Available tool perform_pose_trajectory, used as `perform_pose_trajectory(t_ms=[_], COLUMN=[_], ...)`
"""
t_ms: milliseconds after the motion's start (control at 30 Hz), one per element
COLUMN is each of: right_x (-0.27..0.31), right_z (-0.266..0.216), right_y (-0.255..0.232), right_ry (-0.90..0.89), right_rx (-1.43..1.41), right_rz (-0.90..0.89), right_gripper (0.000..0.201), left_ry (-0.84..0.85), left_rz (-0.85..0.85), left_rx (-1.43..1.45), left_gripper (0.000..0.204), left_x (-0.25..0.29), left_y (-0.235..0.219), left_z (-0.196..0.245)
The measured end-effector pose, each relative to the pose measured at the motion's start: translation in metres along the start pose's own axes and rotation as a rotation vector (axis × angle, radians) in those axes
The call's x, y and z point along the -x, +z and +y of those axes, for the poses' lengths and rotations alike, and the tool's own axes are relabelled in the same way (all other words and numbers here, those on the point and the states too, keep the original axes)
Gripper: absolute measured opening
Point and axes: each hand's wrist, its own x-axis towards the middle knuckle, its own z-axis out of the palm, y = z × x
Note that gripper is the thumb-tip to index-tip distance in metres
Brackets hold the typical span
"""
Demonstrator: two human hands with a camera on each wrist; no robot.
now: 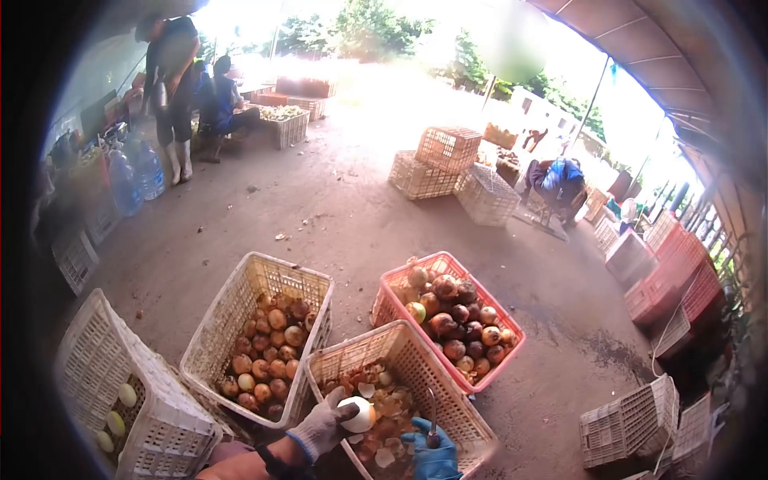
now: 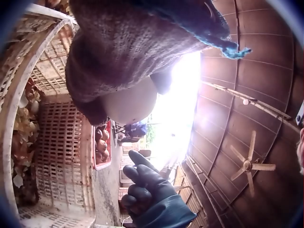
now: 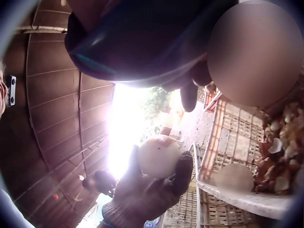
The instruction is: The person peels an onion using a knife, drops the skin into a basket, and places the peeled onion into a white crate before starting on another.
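My left hand (image 1: 324, 428), in a white knit glove, grips a peeled pale onion (image 1: 357, 414) over the near white crate (image 1: 460, 416) of peelings. The left wrist view shows that onion (image 2: 130, 102) under the knit glove (image 2: 123, 42); the right wrist view shows it (image 3: 159, 156) cupped in the gloved fingers (image 3: 142, 194). My right hand (image 1: 432, 452), in a blue rubber glove, grips a knife (image 1: 432, 412) with its blade pointing up, just right of the onion. The blue glove (image 2: 152, 199) fills the lower middle of the left wrist view.
A white crate of unpeeled onions (image 1: 268, 352) stands to the left, a red crate of onions (image 1: 456, 320) beyond. A white crate (image 1: 120, 400) at far left holds peeled onions. Empty crates (image 1: 452, 172) and people stand farther off on the concrete floor.
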Motion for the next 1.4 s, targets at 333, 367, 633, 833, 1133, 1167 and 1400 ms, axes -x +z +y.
perform_pose_trajectory(t_ms=[333, 367, 633, 833, 1133, 1167, 1400], right_x=[0.017, 0.013, -0.021, -0.018, -0.011, -0.01, -0.005], right_z=[-0.035, -0.026, 0.017, 0.027, 0.004, 0.004, 0.009], right_y=[0.043, 0.037, -0.032, -0.036, -0.011, -0.01, -0.013], right_ry=[0.023, 0.006, 0.259, 0.362, 0.377, 0.375, 0.293], right_rx=[0.631, 0.639, -0.61, -0.488, -0.076, -0.05, 0.144], right_rz=[0.212, 0.21, -0.599, -0.265, -0.023, -0.013, 0.019], right_gripper=[0.04, 0.041, 0.056, 0.055, 0.045, 0.045, 0.039], left_ry=[0.016, 0.03, -0.04, -0.047, 0.08, 0.097, 0.049], left_rz=[0.025, 0.028, 0.193, 0.137, 0.189, 0.19, 0.159], left_rx=[0.058, 0.038, -0.019, 0.004, -0.098, -0.116, -0.088], left_gripper=[0.05, 0.046, 0.043, 0.053, 0.088, 0.088, 0.112], left_x=[0.014, 0.008, 0.02, 0.012, 0.001, 0.004, 0.012], left_y=[0.018, 0.008, 0.027, 0.019, 0.005, 0.007, 0.014], left_z=[0.013, 0.005, 0.015, 0.013, 0.01, 0.012, 0.019])
